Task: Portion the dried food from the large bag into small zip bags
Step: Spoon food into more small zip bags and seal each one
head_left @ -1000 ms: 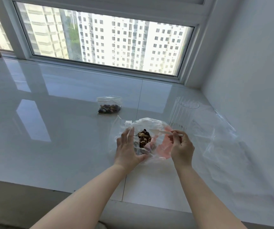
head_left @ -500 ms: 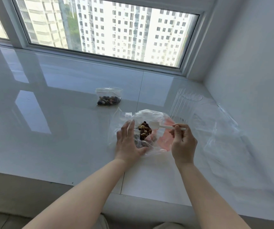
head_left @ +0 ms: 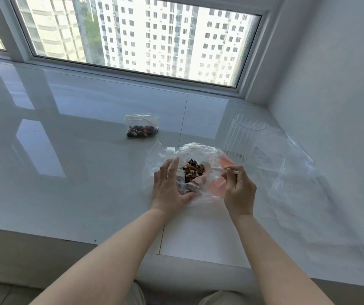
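- Change since the earlier frames: the hands and bags keep almost the same pose; the view has tilted slightly downward, and the white spoon point(head_left: 212, 169) sits a little closer to the heap of dried food point(head_left: 193, 170).
- Left hand point(head_left: 169, 187), centre of frame: fingers straight and together, thumb spread below, cupped against the left side of the large bag point(head_left: 201, 198) and steadying it; it presses on the film rather than pinching it.
- Right hand point(head_left: 239, 190), right of centre: fingers curled round the spoon handle, bowl pointing left into the open mouth of the bag.
- The dried food, a dark and tan mix, lies inside the large bag between the two hands, on the glossy sill point(head_left: 77, 172).
- One small zip bag point(head_left: 142, 126), already holding a portion, lies apart toward the upper centre; whether it is sealed cannot be told.
- A clear ribbed glass point(head_left: 242, 139) stands just right of the large bag; loose clear plastic point(head_left: 297, 179) lies at right.
- Step in hand, as judged: scooping a spoonful for a further portion.
- Next move calls for a level spoon and an open small bag held ready; none is clearly visible.
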